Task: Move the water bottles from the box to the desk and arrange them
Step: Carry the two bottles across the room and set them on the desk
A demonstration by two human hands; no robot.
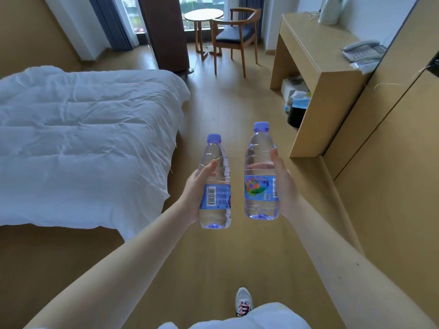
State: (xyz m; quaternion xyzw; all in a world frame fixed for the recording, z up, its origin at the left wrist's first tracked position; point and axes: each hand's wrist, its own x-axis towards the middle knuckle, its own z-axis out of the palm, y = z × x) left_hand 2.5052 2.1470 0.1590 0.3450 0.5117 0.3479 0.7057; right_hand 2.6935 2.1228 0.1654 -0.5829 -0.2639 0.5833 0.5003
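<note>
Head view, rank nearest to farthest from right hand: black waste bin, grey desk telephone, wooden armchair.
1. Black waste bin, under the desk, ahead of the right hand.
2. Grey desk telephone, on the desktop, right.
3. Wooden armchair, farthest back, centre.

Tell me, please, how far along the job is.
In hand: left hand grips the left bottle, right hand the right bottle, above the floor. Done: no bottle stands on the desk yet. Left: setting both there, arranging them; box out of view.

Wooden desk (308,43) with telephone (363,52) and kettle (330,10)
</note>
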